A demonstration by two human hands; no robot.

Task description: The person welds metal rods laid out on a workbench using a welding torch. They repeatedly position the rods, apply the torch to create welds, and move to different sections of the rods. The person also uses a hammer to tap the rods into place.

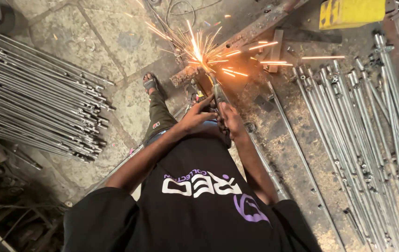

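Gripping a welding holder (218,95), both hands close on it: left hand (198,117) wrapped about the grip, right hand (231,120) just behind. Its tip meets a rusty bar (246,35) amid sparks (199,49). The holder looks stiff, probably light; best held by the rear handle, away from the hot tip.

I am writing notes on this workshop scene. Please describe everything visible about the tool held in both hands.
The tool is slim, dark and metallic-looking, pointing away from the person. Its far tip throws bright orange sparks. The left hand and right hand grip its near end, and a dark cord hangs below. Finer parts are hidden.
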